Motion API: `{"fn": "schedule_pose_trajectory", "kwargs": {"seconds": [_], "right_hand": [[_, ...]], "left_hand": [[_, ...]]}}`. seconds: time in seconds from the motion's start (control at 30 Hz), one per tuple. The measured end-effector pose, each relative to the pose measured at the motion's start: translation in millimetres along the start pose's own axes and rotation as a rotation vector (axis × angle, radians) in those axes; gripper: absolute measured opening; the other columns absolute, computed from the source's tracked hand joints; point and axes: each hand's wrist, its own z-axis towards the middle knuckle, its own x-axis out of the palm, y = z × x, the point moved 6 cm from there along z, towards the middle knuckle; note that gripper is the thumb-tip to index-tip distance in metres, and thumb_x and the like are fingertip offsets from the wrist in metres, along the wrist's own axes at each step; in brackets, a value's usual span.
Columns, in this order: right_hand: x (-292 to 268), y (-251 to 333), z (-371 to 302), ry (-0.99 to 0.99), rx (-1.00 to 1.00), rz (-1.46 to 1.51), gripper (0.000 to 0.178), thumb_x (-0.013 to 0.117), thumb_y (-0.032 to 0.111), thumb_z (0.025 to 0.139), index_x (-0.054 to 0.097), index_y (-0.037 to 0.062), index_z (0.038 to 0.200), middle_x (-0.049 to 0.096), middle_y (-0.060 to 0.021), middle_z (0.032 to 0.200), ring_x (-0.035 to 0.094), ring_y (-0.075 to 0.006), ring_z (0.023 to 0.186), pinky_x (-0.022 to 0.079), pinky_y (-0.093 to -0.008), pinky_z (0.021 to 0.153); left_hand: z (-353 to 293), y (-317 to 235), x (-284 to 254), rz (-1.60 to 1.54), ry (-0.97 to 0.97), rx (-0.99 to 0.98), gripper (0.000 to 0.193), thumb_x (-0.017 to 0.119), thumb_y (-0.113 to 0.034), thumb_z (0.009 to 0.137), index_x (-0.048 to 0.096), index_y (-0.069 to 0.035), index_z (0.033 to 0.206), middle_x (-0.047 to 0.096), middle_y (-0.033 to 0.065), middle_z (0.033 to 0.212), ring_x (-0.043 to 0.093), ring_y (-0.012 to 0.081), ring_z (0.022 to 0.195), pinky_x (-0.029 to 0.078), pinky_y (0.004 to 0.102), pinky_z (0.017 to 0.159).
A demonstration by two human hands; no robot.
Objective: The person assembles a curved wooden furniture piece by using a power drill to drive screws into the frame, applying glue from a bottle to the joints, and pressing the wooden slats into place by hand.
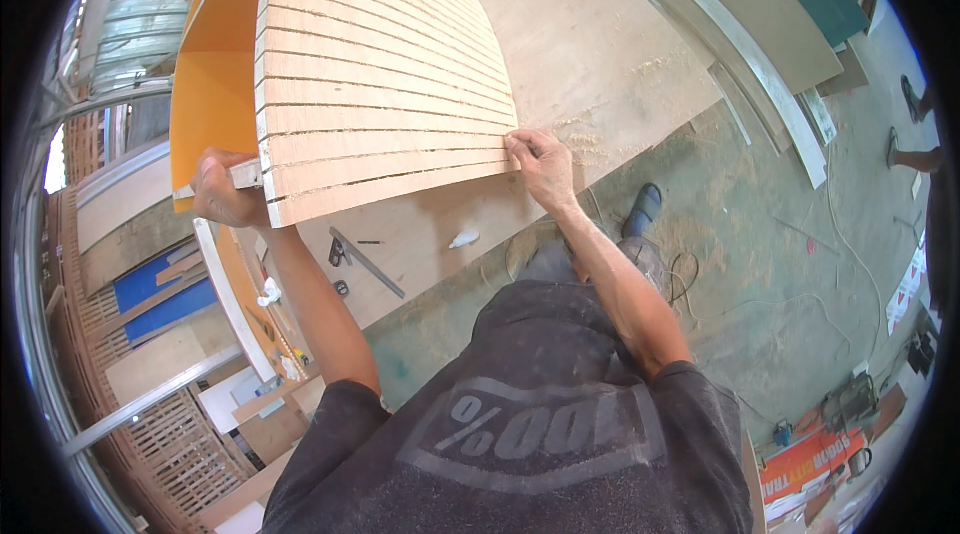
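Note:
A curved plywood panel (385, 64) with many parallel saw cuts across its face rises in front of me, fuzzy with wood fibres along the slots. Orange-yellow boards (212, 84) stand against its left side. My right hand (542, 169) pinches the panel's near right corner between thumb and fingers. At the lower left edge, my left hand (225, 192) is closed around a short pale wood piece (247, 174) at the panel's end; part of its grip is hidden. Below the panel, a combination square (368, 262), a pencil (370, 242), a tape measure (341, 287) and a small white bottle (464, 238) lie on the table.
The pale worktable (610, 64) carries wood shavings (590, 134). Long boards (740, 34) are stacked at the far right. Cables (790, 301) run across the dusty floor. Another person's legs (915, 149) show at the right rim. Timber offcuts (160, 294) lie on the left.

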Motion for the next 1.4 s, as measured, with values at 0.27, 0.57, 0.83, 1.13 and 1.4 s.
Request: {"fn": "schedule_pose_trajectory", "kwargs": {"seconds": [0.27, 0.57, 0.83, 1.13, 1.4], "right_hand": [[17, 15, -39, 0.050, -0.111, -0.047, 0.041, 0.054, 0.017, 0.105, 0.057, -0.0026, 0.141, 0.054, -0.0244, 0.143, 0.057, -0.0383, 0.128, 0.046, -0.0429, 0.107], [40, 17, -59, 0.256, 0.029, 0.073, 0.075, 0.027, 0.046, 0.112, 0.009, -0.0065, 0.162, 0.013, -0.0257, 0.171, 0.009, -0.0382, 0.159, 0.013, -0.0454, 0.128], [34, 21, -60, 0.325, 0.055, -0.031, 0.084, 0.033, 0.056, 0.109, 0.009, -0.0033, 0.164, 0.011, -0.0243, 0.171, 0.009, -0.0356, 0.160, 0.011, -0.0522, 0.127], [40, 48, -57, 0.320, -0.004, -0.022, 0.091, 0.038, 0.057, 0.108, 0.003, -0.0068, 0.162, 0.008, -0.0281, 0.170, 0.007, -0.0377, 0.160, 0.011, -0.0453, 0.130], [37, 73, -66, 0.336, -0.018, 0.027, 0.098, 0.040, 0.060, 0.106, -0.002, -0.0099, 0.161, 0.007, -0.0334, 0.168, 0.007, -0.0436, 0.158, 0.012, -0.0469, 0.130]], "left_hand": [[-4, 3, 2, 0.101, -0.030, 0.207, 0.052, 0.042, -0.030, 0.098, 0.048, -0.008, 0.052, 0.055, 0.0045, 0.051, 0.047, 0.0152, 0.045, 0.037, 0.0311, 0.048], [-2, 10, 2, -0.131, 0.007, -0.003, 0.044, 0.045, -0.021, 0.095, 0.051, -0.005, 0.055, 0.057, 0.0046, 0.052, 0.048, 0.0139, 0.046, 0.037, 0.0301, 0.049], [-2, -11, 3, 0.088, -0.030, 0.327, 0.044, 0.058, -0.022, 0.095, 0.045, -0.008, 0.056, 0.055, 0.0038, 0.054, 0.045, 0.0157, 0.046, 0.035, 0.0294, 0.050], [-6, 5, 2, -0.024, -0.021, 0.311, 0.057, 0.081, -0.036, 0.087, 0.037, -0.010, 0.064, 0.046, 0.0016, 0.053, 0.046, 0.0166, 0.046, 0.033, 0.0291, 0.046], [-7, 1, 3, 0.071, -0.077, 0.463, 0.061, 0.082, -0.047, 0.085, 0.037, -0.010, 0.067, 0.044, 0.0016, 0.054, 0.044, 0.0172, 0.044, 0.031, 0.0289, 0.043]]}}
